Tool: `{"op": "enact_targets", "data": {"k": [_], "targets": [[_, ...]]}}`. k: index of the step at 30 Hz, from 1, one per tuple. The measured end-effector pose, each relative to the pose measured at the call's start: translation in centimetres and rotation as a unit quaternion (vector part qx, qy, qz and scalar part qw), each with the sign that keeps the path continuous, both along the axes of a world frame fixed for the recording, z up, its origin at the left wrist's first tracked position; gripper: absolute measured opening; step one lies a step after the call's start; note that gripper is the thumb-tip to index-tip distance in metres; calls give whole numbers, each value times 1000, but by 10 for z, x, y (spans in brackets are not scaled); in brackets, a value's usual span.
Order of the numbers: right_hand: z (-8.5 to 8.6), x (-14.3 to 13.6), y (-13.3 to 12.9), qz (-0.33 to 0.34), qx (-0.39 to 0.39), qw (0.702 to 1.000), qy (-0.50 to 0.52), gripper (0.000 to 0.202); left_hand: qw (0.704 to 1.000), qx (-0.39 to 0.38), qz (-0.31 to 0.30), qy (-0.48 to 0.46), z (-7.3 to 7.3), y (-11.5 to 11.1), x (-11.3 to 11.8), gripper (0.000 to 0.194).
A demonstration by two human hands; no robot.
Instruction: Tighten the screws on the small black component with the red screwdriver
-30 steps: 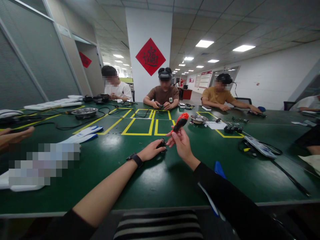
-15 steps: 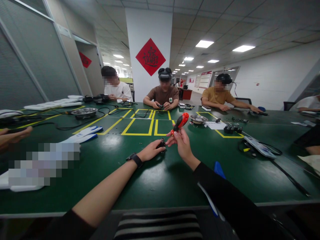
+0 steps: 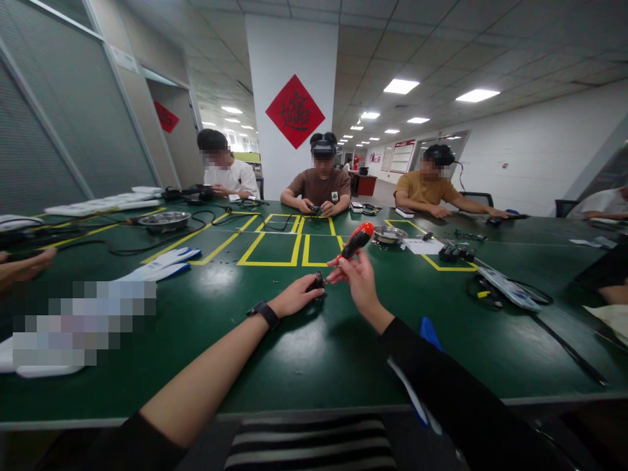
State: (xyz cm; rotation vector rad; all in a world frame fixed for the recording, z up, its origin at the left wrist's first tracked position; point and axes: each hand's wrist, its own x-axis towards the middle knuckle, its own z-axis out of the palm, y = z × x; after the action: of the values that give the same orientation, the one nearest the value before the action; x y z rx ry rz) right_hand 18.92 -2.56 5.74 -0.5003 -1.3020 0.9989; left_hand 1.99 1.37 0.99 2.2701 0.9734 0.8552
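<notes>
My left hand [image 3: 293, 296], with a dark band on its wrist, is closed around a small black part [image 3: 318, 281] resting low over the green table. Just right of it, my right hand [image 3: 360, 281] grips a red and black screwdriver [image 3: 357, 242]. The handle points up and to the right, away from the part. Its lower end points toward the part, but my fingers partly hide the shaft, and I cannot tell whether the tip touches. Fine details of the black part are too small to make out.
Metal bowls [image 3: 165, 221] [image 3: 390, 233] stand farther back. Several black blocks [image 3: 457, 253] sit beside white paper [image 3: 422, 246]. A power strip [image 3: 509, 288] lies right, a white-blue glove [image 3: 164, 263] left. Blue-handled tool [image 3: 430, 333] is near my right sleeve. Co-workers sit across the table [image 3: 220, 386].
The screwdriver handle has tipped slightly to the right and lower in my right hand. My left hand and the black part stay in about the same place.
</notes>
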Motion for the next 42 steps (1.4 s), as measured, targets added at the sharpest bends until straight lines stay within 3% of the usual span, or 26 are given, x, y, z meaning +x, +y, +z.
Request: {"op": "enact_targets", "data": {"k": [4, 17, 26, 32, 42], "targets": [[-3, 1, 2, 15, 3, 1000, -10, 26, 1000, 0, 2, 0, 0, -1, 1, 26], [-2, 0, 2, -30, 3, 1000, -1, 32, 1000, 0, -2, -3, 1, -2, 0, 26], [-2, 4, 0, 31, -6, 999, 9, 22, 1000, -5, 0, 0, 0, -1, 1, 27], [-3, 4, 2, 7, -7, 1000, -6, 31, 1000, -8, 5, 2, 2, -2, 1, 26], [-4, 7, 5, -16, -9, 999, -30, 30, 1000, -12, 9, 4, 7, -4, 1, 24]]}}
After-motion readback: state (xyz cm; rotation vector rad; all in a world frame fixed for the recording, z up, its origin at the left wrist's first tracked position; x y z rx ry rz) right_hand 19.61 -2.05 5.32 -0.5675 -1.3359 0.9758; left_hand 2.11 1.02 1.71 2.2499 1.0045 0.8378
